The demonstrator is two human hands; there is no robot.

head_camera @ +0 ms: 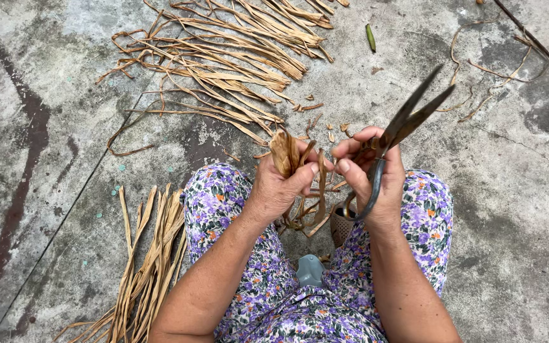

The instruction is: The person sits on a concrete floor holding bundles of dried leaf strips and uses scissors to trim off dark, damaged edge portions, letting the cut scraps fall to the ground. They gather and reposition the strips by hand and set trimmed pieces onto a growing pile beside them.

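Concrete floor [46, 190] carries a sheaf of dried leaf strips [150, 267] at the near left and a larger spread of strips [223, 70] at the far middle. Right of the sheaf, the left hand [277, 187] has its fingers closed around a folded bundle of dry leaves [285, 152], held above the floral-trousered knees [217, 197]. Touching it on the right, the right hand [376, 174] grips scissors [408, 121], blades slightly parted, pointing far right.
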